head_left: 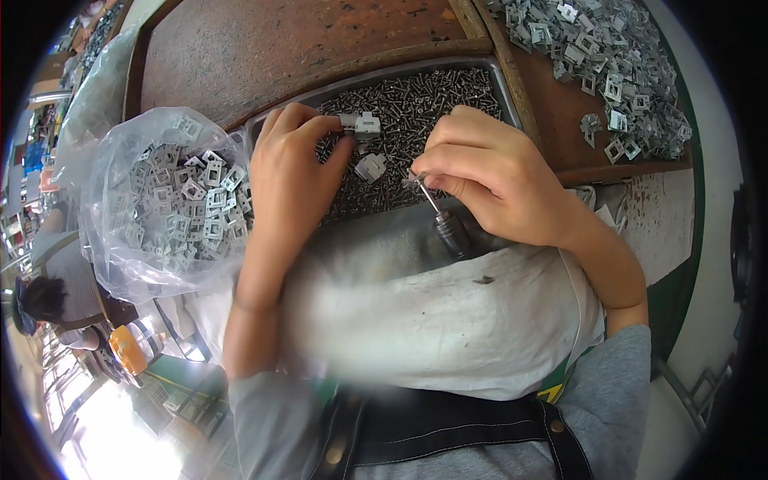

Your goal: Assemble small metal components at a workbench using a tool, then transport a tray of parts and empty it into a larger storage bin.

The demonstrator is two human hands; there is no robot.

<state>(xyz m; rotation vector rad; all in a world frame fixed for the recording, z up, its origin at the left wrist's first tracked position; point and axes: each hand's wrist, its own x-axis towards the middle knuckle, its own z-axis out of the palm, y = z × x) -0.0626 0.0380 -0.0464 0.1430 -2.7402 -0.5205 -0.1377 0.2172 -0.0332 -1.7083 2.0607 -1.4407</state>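
While the left hand [294, 156] is at a pale block [367, 126], grip impossible to tell, the right hand [498, 172] pinches a small metal piece [416, 179] by a black-handled driver [448, 227].

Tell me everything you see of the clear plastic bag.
The clear plastic bag looks thin, shiny and crumpled, its mouth open so that a loose heap of grey, metallic-looking frame-shaped pieces shows inside. Its sides bulge and crease unevenly. It sits at the person's left, beside the screw-filled tray. Whether the left forearm touches its right side cannot be told.
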